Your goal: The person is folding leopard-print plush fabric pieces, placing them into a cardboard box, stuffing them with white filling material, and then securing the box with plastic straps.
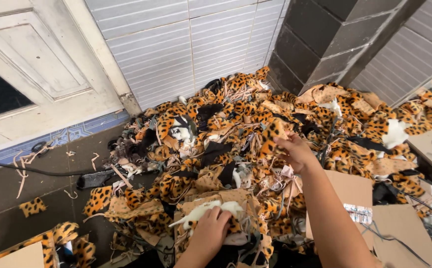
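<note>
A white plush scrap (203, 210) lay under the left hand (210, 230) at the near middle of the heap, on top of a tan-backed piece of leopard fabric (211, 198). It was long and narrow, its long axis running left to right and tilted slightly, with a thin pointed end aiming to the near left and a wider end to the right, beside the fingers. The left hand pressed down on it with fingers curled over its right part; whether they were pinched shut on it could not be told.

The right hand (295, 151) reached farther out, to the middle of the heap, and had its fingers closed on one leopard-print scrap (271, 136), which stood up from the pile with its long axis nearly vertical.

Two hands were in view, both the person's own. The scraps in the pile (236, 129) were too many and too tangled to count: orange with black spots, mixed with black bits and several white tufts, one large one at the far right (395, 133). Two flat cardboard sheets (350, 191) lay at the near right beside the right forearm. One loose spotted scrap (32, 206) lay apart on the dark floor (7, 198) at the left, near one black cable (32, 171). Beyond stood one white door (32, 64), a white tiled wall (186, 44) and one dark tiled column (325, 34).
</note>
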